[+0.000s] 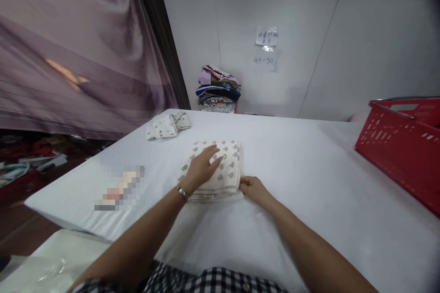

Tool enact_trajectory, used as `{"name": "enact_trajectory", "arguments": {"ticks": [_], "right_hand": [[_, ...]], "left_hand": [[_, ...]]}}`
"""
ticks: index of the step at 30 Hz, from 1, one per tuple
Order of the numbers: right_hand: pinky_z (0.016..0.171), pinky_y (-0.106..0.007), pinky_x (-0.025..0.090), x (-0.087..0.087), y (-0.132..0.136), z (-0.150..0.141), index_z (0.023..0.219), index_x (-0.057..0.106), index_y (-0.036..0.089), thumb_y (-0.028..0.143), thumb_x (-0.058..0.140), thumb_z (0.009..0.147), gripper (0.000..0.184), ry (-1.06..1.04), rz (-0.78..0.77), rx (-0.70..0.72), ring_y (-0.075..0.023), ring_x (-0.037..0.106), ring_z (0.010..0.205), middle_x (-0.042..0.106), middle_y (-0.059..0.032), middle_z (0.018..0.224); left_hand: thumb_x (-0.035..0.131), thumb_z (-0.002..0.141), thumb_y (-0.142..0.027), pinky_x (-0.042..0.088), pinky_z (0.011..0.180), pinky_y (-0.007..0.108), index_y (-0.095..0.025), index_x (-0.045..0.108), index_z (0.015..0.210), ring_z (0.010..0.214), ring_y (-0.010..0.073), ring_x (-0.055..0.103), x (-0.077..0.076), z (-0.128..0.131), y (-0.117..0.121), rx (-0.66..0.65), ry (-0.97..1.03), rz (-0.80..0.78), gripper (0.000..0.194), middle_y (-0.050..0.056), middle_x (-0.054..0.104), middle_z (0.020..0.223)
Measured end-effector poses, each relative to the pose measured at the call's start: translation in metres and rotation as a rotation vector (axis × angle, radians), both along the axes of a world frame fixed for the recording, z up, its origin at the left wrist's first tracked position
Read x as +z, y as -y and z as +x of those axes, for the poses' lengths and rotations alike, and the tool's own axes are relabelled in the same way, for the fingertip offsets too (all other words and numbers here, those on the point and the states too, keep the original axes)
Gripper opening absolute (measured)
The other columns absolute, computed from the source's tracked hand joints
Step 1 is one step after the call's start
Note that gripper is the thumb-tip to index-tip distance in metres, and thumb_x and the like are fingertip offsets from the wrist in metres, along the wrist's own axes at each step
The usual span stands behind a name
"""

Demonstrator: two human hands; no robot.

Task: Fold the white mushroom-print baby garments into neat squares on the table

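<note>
A white cloth (pixel 228 169) with a grey and green tree-like print lies folded into a layered square on the white-covered table (pixel 295 160). Across its top rests my left hand (pixel 202 168), palm down with the fingers spread; a bracelet is on that wrist. At the cloth's near right corner, my right hand (pixel 252 188) has its fingers closed in a pinch on the edge. The fingertips there are partly hidden. Farther back on the left lies another printed white cloth (pixel 161 127), loosely folded.
A red plastic basket (pixel 398 151) stands at the right. Behind the table's far edge is a stack of folded clothes (pixel 219 91) by the wall. A blurred-out item (pixel 120 190) lies on the left of the table. A pinkish curtain (pixel 82 46) hangs at the left.
</note>
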State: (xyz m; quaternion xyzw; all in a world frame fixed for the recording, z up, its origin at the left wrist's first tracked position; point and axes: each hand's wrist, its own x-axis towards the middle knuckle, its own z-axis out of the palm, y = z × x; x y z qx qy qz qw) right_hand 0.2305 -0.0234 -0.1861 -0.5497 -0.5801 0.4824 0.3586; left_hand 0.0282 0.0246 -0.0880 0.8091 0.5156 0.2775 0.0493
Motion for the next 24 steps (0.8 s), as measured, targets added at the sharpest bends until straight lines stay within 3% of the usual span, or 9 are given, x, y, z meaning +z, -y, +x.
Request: {"name": "enact_trajectory", "arguments": {"ticks": [3,6,9,12,19,24], "right_hand": [[0.047,-0.02,0.028,0.001,-0.001,-0.003,0.073,0.066,0.015,0.028,0.053,0.068,0.019,-0.013,-0.012,0.009,-0.0089,0.04,0.047,0.05,0.0039,0.05],[0.05,-0.02,0.03,0.007,-0.002,-0.011,0.067,0.065,0.015,0.024,0.052,0.066,0.016,0.057,0.016,-0.037,-0.0103,0.044,0.053,0.053,0.0024,0.053],[0.051,-0.02,0.029,0.013,-0.004,-0.016,0.059,0.059,0.015,0.024,0.052,0.065,0.013,0.077,0.035,-0.098,-0.0104,0.043,0.056,0.051,0.0025,0.054],[0.05,-0.02,0.029,0.015,-0.006,-0.013,0.061,0.056,0.016,0.029,0.05,0.067,0.016,0.021,0.004,-0.13,-0.0095,0.041,0.052,0.046,0.0044,0.051],[0.047,-0.019,0.026,0.005,-0.008,-0.001,0.059,0.056,0.015,0.023,0.055,0.061,0.009,-0.049,-0.094,-0.069,-0.0072,0.036,0.046,0.042,0.0069,0.046],[0.046,-0.019,0.029,0.013,-0.012,-0.002,0.066,0.063,0.014,0.02,0.054,0.064,0.011,-0.036,-0.111,-0.049,-0.0073,0.04,0.045,0.046,0.0059,0.046]], "left_hand": [[0.047,0.083,-0.042,0.035,0.1,0.042,-0.017,0.054,0.118,0.124,0.0283,0.041,-0.002,-0.025,-0.037,0.117,-0.186,-0.022,0.044,0.014,0.042,0.137],[0.046,0.082,-0.047,0.028,0.102,0.049,-0.013,0.046,0.126,0.13,0.0314,0.03,-0.023,-0.046,-0.056,0.253,-0.283,-0.184,0.055,0.017,0.035,0.141],[0.039,0.085,-0.049,0.024,0.107,0.041,-0.011,0.038,0.133,0.133,0.0256,0.026,-0.048,-0.06,-0.06,0.296,-0.22,-0.318,0.061,0.015,0.029,0.144],[0.035,0.087,-0.05,0.02,0.11,0.035,-0.009,0.036,0.134,0.134,0.022,0.024,-0.063,-0.068,-0.06,0.268,-0.157,-0.313,0.063,0.013,0.028,0.145],[0.035,0.086,-0.052,0.021,0.109,0.038,-0.011,0.039,0.133,0.133,0.0245,0.025,-0.066,-0.069,-0.063,0.267,-0.157,-0.27,0.063,0.013,0.03,0.144],[0.035,0.086,-0.05,0.023,0.108,0.041,-0.011,0.037,0.133,0.134,0.0256,0.024,-0.067,-0.065,-0.061,0.286,-0.182,-0.265,0.061,0.014,0.029,0.145]]}}
